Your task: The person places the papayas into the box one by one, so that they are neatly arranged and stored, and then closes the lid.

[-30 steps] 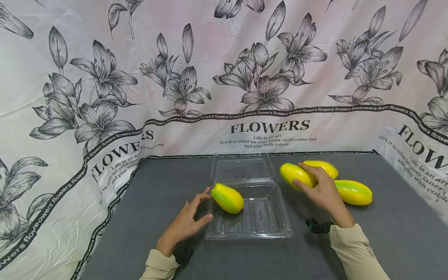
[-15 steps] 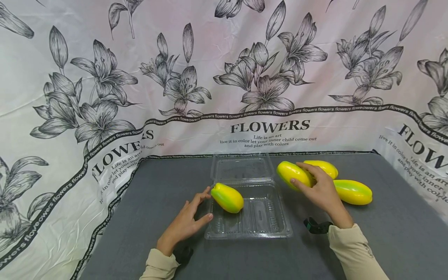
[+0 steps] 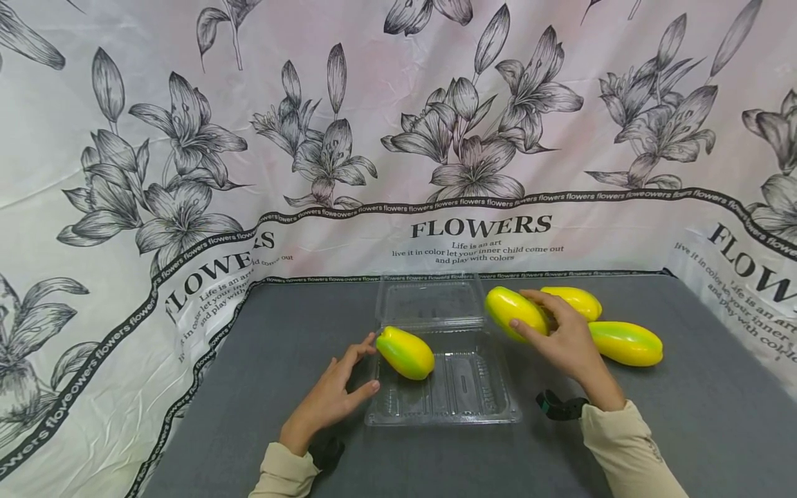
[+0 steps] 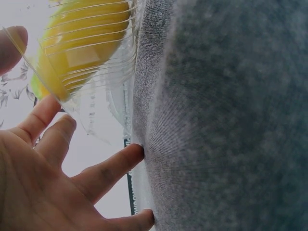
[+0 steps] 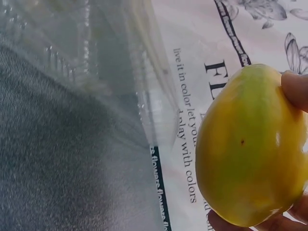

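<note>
My right hand (image 3: 571, 344) grips a yellow-green papaya (image 3: 512, 311) to the right of the clear plastic box (image 3: 442, 418). In the right wrist view the held papaya (image 5: 250, 149) is seen close up, with thumb and fingers around its sides. A second papaya (image 3: 406, 354) lies in the left part of the box, its narrow end toward the box's left rim. Beside that rim is my left hand (image 3: 326, 400), fingers spread and fairly straight, holding nothing. In the left wrist view its fingertips reach the clear wall (image 4: 91, 118) of the box and the tabletop.
Two more papayas (image 3: 573, 303) (image 3: 627, 343) lie on the grey table (image 3: 299, 325) behind and right of my right hand. The box's lid (image 3: 429, 302) is folded back, away from me. A flower-printed curtain (image 3: 349, 242) borders the table at the back and sides.
My right hand has moved slightly left with the papaya, toward the box, away from the two papayas on the right. The left hand and the papaya in the box have stayed in place.
</note>
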### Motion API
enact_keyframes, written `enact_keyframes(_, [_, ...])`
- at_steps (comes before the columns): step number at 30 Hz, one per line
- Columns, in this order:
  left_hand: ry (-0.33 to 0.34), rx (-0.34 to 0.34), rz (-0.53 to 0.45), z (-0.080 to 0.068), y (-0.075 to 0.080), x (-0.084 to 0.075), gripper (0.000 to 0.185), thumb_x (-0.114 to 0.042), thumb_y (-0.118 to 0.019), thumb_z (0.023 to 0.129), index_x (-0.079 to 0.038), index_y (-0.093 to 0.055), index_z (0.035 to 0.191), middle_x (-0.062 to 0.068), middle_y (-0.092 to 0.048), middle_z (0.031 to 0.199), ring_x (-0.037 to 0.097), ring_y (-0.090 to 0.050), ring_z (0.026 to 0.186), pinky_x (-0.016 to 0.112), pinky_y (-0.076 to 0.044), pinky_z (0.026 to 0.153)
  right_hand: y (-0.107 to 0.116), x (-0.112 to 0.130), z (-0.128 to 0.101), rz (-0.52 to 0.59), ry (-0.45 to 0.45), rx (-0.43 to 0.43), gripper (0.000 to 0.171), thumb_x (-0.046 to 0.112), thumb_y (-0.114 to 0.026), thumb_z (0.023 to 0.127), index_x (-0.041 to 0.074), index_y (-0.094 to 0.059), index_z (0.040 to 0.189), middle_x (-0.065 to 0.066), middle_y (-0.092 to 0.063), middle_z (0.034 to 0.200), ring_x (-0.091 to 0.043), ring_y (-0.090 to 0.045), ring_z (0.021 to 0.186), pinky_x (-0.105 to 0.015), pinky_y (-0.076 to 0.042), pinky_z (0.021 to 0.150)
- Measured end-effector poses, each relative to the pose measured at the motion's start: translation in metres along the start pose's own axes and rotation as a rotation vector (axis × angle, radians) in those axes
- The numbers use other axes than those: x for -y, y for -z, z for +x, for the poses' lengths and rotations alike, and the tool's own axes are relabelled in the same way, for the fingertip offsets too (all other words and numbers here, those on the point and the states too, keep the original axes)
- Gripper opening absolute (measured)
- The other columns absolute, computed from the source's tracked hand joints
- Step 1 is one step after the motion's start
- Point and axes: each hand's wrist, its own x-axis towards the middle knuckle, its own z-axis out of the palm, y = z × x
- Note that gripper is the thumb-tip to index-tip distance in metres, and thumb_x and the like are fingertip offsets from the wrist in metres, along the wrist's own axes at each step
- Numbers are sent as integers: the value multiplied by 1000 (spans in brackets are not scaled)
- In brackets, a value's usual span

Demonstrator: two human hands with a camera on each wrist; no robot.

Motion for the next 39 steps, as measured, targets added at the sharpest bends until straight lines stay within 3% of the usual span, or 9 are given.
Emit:
enact_keyframes(6, [3,1,7,0,0,0,54,-31,-68,99,-17,-44,145,-9,-21,170,30,-30,155,77,-1,118,-1,7,-1,15,22,14,58,32,-75,94,8,-56,143,-19,-63,133,-33,-63,106,-53,-55,89])
enact_keyframes(14, [-3,0,13,1,1,-2,54,-30,-67,99,-16,-44,145,-9,-20,170,30,-29,156,78,-1,118,0,16,-1,15,50,34,57,36,-76,93,12,-58,142,-12,-65,128,-27,-64,105,-29,-54,84])
enact_keyframes(21, [-1,1,17,0,1,-2,53,-31,-67,99,-19,-44,145,-10,-20,170,30,-30,155,77,-2,118,-3,28,-4,34,121,49,54,29,-79,91,13,-61,138,-7,-69,123,-17,-61,100,-27,-55,81])
enact_keyframes(31, [-31,-15,24,1,-1,-1,51,-32,-64,100,-19,-44,146,-6,-23,170,33,-27,156,81,-3,115,-13,41,-8,46,167,79,51,27,-79,91,15,-63,137,-6,-69,122,-16,-61,98,-32,-57,82])
enact_keyframes(39, [-34,-19,30,1,-1,1,51,-32,-63,101,-20,-43,147,-6,-23,170,33,-26,156,81,-3,114,-19,47,-12,70,197,89,52,25,-81,89,18,-63,138,-4,-69,124,-14,-60,97,-27,-54,80])
